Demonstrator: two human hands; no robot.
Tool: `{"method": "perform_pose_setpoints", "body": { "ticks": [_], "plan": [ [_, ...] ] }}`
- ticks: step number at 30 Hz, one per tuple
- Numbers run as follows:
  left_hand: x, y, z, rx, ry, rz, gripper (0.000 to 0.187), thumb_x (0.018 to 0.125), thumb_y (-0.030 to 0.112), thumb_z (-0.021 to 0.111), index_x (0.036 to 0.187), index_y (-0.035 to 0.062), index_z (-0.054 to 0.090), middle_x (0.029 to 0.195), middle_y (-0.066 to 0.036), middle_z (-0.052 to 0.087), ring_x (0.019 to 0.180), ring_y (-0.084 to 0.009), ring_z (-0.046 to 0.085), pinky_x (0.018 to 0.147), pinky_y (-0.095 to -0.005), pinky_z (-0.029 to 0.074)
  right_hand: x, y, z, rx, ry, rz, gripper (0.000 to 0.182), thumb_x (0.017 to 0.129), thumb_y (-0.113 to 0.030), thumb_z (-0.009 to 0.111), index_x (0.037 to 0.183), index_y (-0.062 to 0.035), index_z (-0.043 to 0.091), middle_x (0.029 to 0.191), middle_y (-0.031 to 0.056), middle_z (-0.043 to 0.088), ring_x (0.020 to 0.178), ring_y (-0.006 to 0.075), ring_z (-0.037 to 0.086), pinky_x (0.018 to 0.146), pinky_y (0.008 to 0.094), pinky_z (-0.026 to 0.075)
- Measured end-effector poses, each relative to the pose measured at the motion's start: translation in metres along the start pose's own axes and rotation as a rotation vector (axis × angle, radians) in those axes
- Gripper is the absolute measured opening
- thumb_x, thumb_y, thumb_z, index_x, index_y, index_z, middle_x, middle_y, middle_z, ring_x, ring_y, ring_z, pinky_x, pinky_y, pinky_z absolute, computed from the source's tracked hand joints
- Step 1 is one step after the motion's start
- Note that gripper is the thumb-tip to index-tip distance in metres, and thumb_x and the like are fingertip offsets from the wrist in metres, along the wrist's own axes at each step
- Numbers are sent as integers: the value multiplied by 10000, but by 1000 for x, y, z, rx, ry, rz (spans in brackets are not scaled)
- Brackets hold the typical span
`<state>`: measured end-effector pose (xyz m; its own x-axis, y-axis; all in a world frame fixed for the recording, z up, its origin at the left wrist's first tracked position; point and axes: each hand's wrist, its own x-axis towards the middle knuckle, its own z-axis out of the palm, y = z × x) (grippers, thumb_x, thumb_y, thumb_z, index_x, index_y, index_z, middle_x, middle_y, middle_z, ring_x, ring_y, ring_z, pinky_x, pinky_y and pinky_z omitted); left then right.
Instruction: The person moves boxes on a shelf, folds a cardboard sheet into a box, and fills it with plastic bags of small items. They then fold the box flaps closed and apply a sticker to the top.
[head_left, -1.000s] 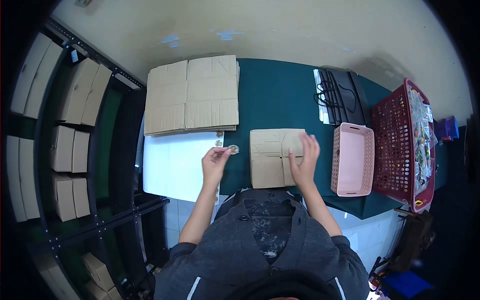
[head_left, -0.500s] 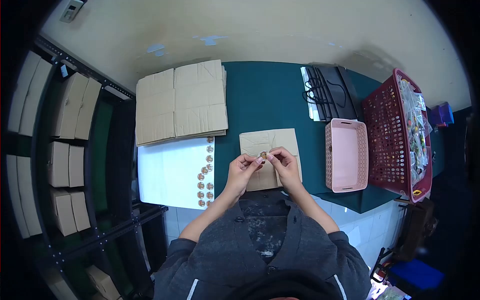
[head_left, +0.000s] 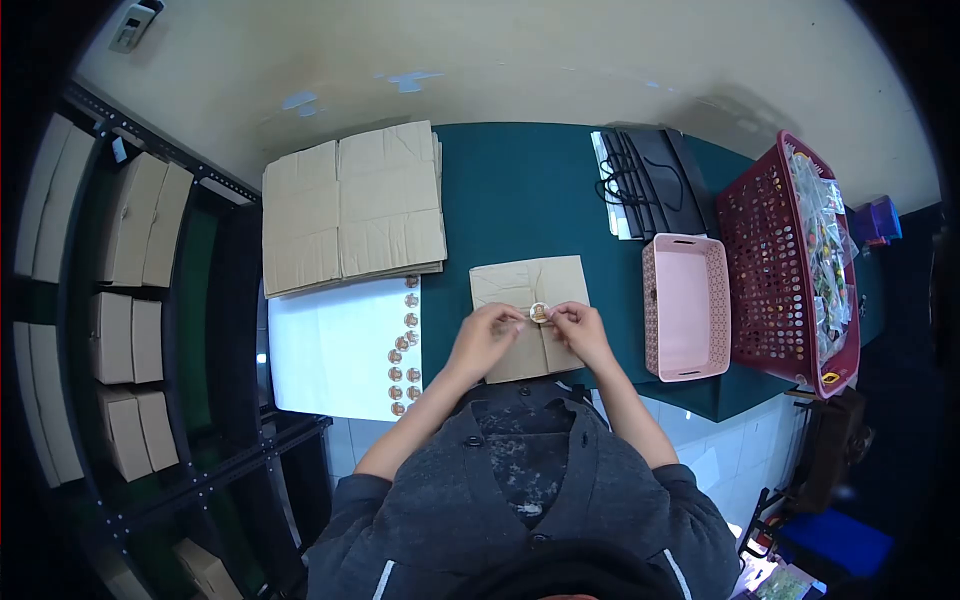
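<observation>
A round sticker (head_left: 539,312) with a white rim and brown print is pinched by its right side in the fingertips of my right hand (head_left: 582,332). It is held over a creased flat cardboard piece (head_left: 500,284) in front of me. My left hand (head_left: 487,340) is just left of the sticker, thumb and fingertips drawn together in a pinch. Whatever may be between them is too small to make out. To the left, several similar round stickers (head_left: 396,374) are arranged along the right edge of a white board (head_left: 325,350).
A stack of folded cardboard (head_left: 350,205) overlaps the white board's back. On the right are a pink basket (head_left: 690,310), black paper bags (head_left: 655,185) and a maroon basket (head_left: 775,270) full of plastic packets. Shelves with cardboard boxes (head_left: 130,335) stand at far left.
My hands have moved slightly apart. The sticker, earlier between both hands' fingertips, now faces up flat in my right fingers, apart from the left. The whole view has shifted a little.
</observation>
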<state>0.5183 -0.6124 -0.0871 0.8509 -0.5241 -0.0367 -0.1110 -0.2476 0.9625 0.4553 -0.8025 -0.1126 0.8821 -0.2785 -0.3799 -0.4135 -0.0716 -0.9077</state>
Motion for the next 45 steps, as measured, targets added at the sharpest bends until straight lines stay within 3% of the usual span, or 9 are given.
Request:
{"method": "perform_pose_setpoints", "body": {
  "ticks": [1, 5, 22, 28, 30, 31, 33, 36, 45],
  "plan": [
    [-2, -4, 2, 143, -93, 87, 166, 778, 100, 649, 940, 74, 626, 1040, -110, 604, 1001, -233, 575, 842, -341, 457, 2, 6, 3, 5, -3, 33, 173, 837, -156, 630, 835, 16, 641, 577, 4, 570, 470, 50, 494, 436, 211, 381],
    [-12, -17, 17, 441, -87, 200, 291, 762, 152, 651, 1041, 111, 582, 1125, -72, 523, 1123, -258, 446, 956, -407, 322, 10, 26, 10, -18, 3, 69, 173, 841, -154, 638, 804, 13, 617, 537, -12, 543, 437, 39, 463, 408, 199, 356],
    [-18, -26, 26, 633, -25, 315, 289, 818, 165, 585, 1107, 156, 597, 1044, -95, 521, 1030, -274, 472, 926, -410, 346, 6, 20, 23, -176, 175, 98, 214, 770, -170, 664, 710, 32, 627, 530, 90, 591, 464, 135, 575, 446, 278, 430],
    [-16, -30, 26, 670, -15, 338, 258, 811, 164, 585, 1067, 136, 613, 1033, -89, 525, 1021, -269, 477, 907, -405, 356, -10, -4, 33, -773, 313, -109, 247, 766, -231, 699, 687, -21, 597, 547, 71, 575, 564, 202, 599, 527, 325, 452],
    [-17, -30, 26, 662, -9, 336, 253, 809, 163, 586, 1058, 134, 617, 1029, -90, 527, 1021, -268, 478, 904, -404, 357, -12, -7, 28, -878, 294, -237, 341, 743, -324, 705, 912, -43, 613, 912, 167, 614, 959, 301, 568, 817, 412, 421],
    [-16, -30, 26, 665, -8, 336, 254, 807, 162, 587, 1057, 136, 620, 1026, -88, 529, 1019, -265, 479, 904, -402, 357, -11, -6, 28, -880, 292, -236, 341, 743, -324, 705, 912, -43, 613, 912, 167, 614, 959, 301, 568, 817, 412, 421],
    [-17, -30, 26, 667, -8, 339, 255, 805, 160, 587, 1057, 139, 623, 1022, -87, 531, 1017, -263, 480, 904, -401, 356, -7, -4, 28, -915, 479, -459, 651, 724, -412, 701, 1231, -80, 466, 1296, 237, 389, 1230, 368, 349, 990, 489, 259],
    [-16, -33, 27, 690, -12, 343, 260, 803, 158, 587, 1060, 148, 624, 1019, -83, 534, 1011, -261, 482, 899, -399, 359, 2, 12, 24, -967, 429, -328, 887, 709, -463, 699, 1390, -116, 250, 1401, 248, 217, 1283, 412, 254, 1018, 539, 193],
    [-18, -35, 28, 688, -1, 322, 239, 798, 165, 591, 1033, 152, 634, 1014, -71, 529, 1000, -255, 479, 880, -396, 368, 7, 13, 18, -851, 380, -229, 891, 711, -429, 706, 1408, -123, 243, 1397, 241, 245, 1290, 374, 274, 1028, 552, 189]
  ]
}}
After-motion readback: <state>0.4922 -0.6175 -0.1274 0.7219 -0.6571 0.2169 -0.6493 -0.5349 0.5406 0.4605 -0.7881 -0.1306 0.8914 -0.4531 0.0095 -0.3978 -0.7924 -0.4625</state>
